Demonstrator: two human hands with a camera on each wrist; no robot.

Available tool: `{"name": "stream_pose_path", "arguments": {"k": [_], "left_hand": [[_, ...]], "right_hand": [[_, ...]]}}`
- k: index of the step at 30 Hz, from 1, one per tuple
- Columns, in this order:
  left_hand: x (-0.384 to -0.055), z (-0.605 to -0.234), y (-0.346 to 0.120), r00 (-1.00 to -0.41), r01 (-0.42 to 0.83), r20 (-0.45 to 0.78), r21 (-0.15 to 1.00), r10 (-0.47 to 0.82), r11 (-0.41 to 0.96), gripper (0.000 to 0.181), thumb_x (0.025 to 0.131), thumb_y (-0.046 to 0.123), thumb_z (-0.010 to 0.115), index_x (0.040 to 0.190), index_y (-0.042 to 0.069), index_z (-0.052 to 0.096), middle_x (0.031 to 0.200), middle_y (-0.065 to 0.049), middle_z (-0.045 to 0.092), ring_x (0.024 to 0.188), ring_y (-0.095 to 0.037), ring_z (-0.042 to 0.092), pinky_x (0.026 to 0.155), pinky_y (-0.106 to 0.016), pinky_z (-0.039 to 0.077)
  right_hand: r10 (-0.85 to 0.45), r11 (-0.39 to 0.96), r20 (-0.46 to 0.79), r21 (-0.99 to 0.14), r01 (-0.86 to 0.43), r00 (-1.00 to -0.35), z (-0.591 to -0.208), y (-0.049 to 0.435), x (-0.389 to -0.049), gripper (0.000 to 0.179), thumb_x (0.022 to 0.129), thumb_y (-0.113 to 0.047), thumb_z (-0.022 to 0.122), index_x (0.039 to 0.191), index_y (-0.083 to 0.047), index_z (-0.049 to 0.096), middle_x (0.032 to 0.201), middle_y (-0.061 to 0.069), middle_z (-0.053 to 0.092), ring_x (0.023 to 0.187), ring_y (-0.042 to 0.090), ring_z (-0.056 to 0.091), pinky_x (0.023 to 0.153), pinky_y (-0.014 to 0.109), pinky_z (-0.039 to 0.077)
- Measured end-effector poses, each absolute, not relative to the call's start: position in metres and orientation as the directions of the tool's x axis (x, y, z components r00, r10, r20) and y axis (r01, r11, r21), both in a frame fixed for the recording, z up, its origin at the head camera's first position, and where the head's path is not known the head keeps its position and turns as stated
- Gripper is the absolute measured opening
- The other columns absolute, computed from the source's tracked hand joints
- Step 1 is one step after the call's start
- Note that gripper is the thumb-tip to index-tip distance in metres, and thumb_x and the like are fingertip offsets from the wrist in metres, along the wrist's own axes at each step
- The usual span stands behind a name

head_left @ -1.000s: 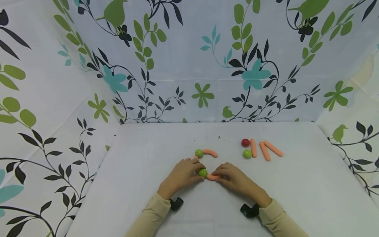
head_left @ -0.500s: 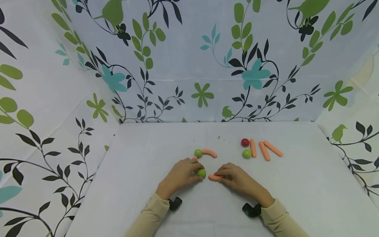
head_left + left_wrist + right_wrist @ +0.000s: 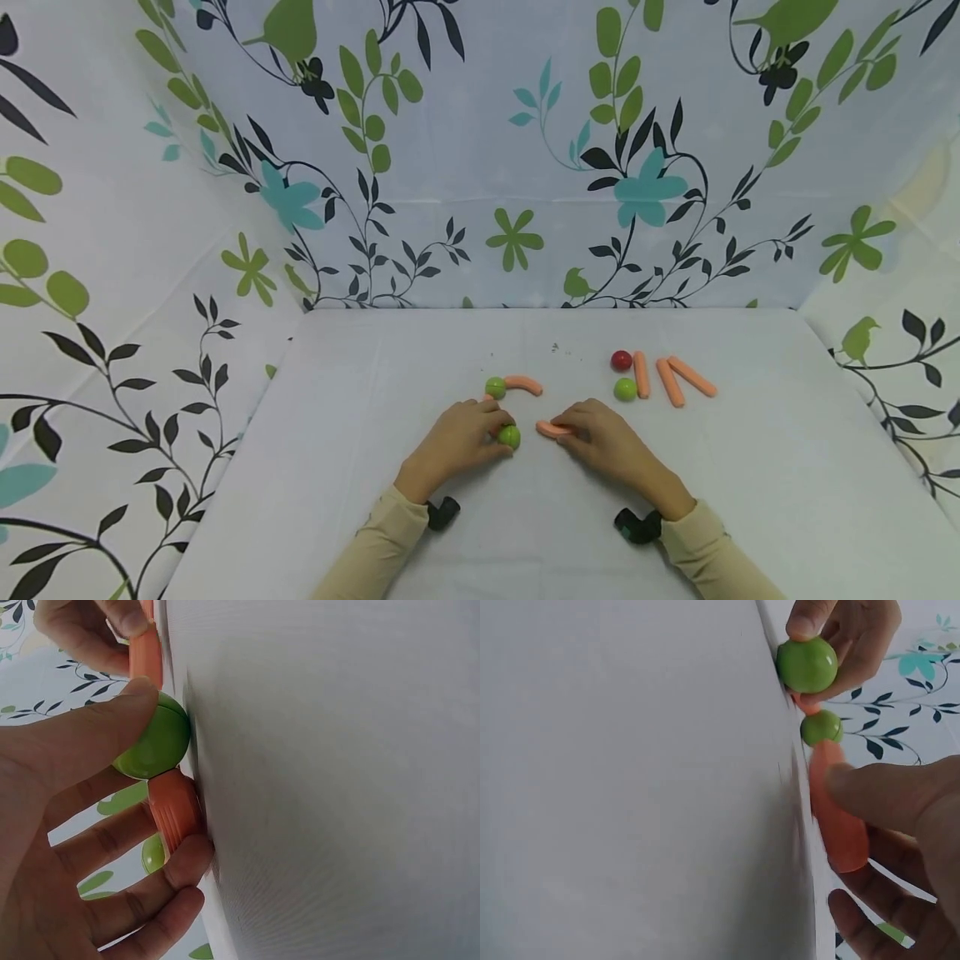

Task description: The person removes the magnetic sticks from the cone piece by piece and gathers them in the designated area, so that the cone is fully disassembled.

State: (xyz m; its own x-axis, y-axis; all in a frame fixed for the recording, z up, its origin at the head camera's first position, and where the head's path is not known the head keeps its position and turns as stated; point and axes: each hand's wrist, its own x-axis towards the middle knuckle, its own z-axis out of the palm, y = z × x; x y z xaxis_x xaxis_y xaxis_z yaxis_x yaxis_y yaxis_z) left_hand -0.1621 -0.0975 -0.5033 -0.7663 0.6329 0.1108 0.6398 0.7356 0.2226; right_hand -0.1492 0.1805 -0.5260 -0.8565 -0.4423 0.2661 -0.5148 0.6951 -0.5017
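Note:
My left hand [image 3: 463, 440] pinches a green ball [image 3: 161, 742] between thumb and fingers, just above the white table. An orange stick [image 3: 176, 810] meets this ball, with a fingertip resting against it. Past it, a second green ball [image 3: 495, 387] has a curved orange stick [image 3: 523, 384] joined to its right side. My right hand [image 3: 606, 437] pinches another orange stick [image 3: 838, 817], whose free end points left at the held ball with a gap between. Most of the stick beneath my left fingers is hidden in the head view.
At the back right lie a red ball [image 3: 621, 361], a green ball [image 3: 626, 389] and loose orange sticks [image 3: 671, 383]. The white table [image 3: 375, 358] ends at a leaf-patterned cloth [image 3: 480, 167] behind.
The orange stick in my right hand has come away from the held green ball and moved right and slightly back. The balls and sticks at my left hand have shifted slightly left.

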Motion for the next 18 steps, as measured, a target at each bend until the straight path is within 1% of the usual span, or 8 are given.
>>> {"name": "stream_pose_path", "arguments": {"k": [4, 7, 10, 15, 18], "left_hand": [[-0.163, -0.503, -0.096, -0.773, 0.632, 0.099, 0.219, 0.627, 0.744, 0.034, 0.089, 0.047, 0.081, 0.114, 0.025, 0.076, 0.099, 0.01, 0.066, 0.077, -0.006, 0.055, 0.07, -0.023, 0.045], [-0.163, -0.503, -0.096, -0.776, 0.628, 0.094, 0.21, 0.624, 0.749, 0.034, 0.088, 0.047, 0.082, 0.113, 0.025, 0.076, 0.099, 0.011, 0.064, 0.074, -0.005, 0.051, 0.067, -0.022, 0.042], [-0.164, -0.502, -0.096, -0.775, 0.63, 0.095, 0.203, 0.625, 0.75, 0.035, 0.088, 0.047, 0.082, 0.113, 0.025, 0.076, 0.099, 0.011, 0.064, 0.074, -0.005, 0.05, 0.067, -0.022, 0.04], [-0.164, -0.501, -0.096, -0.774, 0.629, 0.089, 0.223, 0.627, 0.745, 0.035, 0.088, 0.046, 0.082, 0.114, 0.024, 0.076, 0.101, 0.009, 0.064, 0.075, -0.006, 0.051, 0.067, -0.022, 0.041], [-0.164, -0.503, -0.096, -0.781, 0.618, 0.072, 0.236, 0.621, 0.75, 0.035, 0.089, 0.046, 0.081, 0.115, 0.023, 0.076, 0.102, 0.009, 0.064, 0.078, -0.006, 0.051, 0.068, -0.022, 0.041]], "right_hand": [[-0.337, 0.725, 0.327, -0.509, -0.465, -0.883, -0.52, 0.18, -0.156, 0.029, 0.087, -0.009, 0.084, 0.115, -0.011, 0.078, 0.104, -0.001, 0.075, 0.094, 0.015, 0.065, 0.083, 0.037, 0.057], [-0.257, 0.73, 0.354, -0.539, -0.42, -0.899, -0.517, 0.178, -0.165, 0.029, 0.089, -0.006, 0.081, 0.118, -0.007, 0.076, 0.105, 0.004, 0.076, 0.091, 0.017, 0.065, 0.08, 0.037, 0.058], [-0.18, 0.73, 0.353, -0.578, -0.365, -0.918, -0.517, 0.175, -0.175, 0.028, 0.093, -0.008, 0.078, 0.12, -0.006, 0.074, 0.108, 0.008, 0.076, 0.091, 0.018, 0.065, 0.079, 0.038, 0.057], [-0.07, 0.733, 0.323, -0.625, -0.268, -0.944, -0.52, 0.169, -0.192, 0.027, 0.095, -0.01, 0.074, 0.122, -0.005, 0.073, 0.11, 0.013, 0.075, 0.089, 0.023, 0.064, 0.078, 0.039, 0.057], [-0.022, 0.729, 0.298, -0.648, -0.219, -0.954, -0.521, 0.167, -0.201, 0.026, 0.096, -0.01, 0.073, 0.122, -0.004, 0.073, 0.113, 0.015, 0.075, 0.091, 0.026, 0.066, 0.082, 0.043, 0.059]]}}
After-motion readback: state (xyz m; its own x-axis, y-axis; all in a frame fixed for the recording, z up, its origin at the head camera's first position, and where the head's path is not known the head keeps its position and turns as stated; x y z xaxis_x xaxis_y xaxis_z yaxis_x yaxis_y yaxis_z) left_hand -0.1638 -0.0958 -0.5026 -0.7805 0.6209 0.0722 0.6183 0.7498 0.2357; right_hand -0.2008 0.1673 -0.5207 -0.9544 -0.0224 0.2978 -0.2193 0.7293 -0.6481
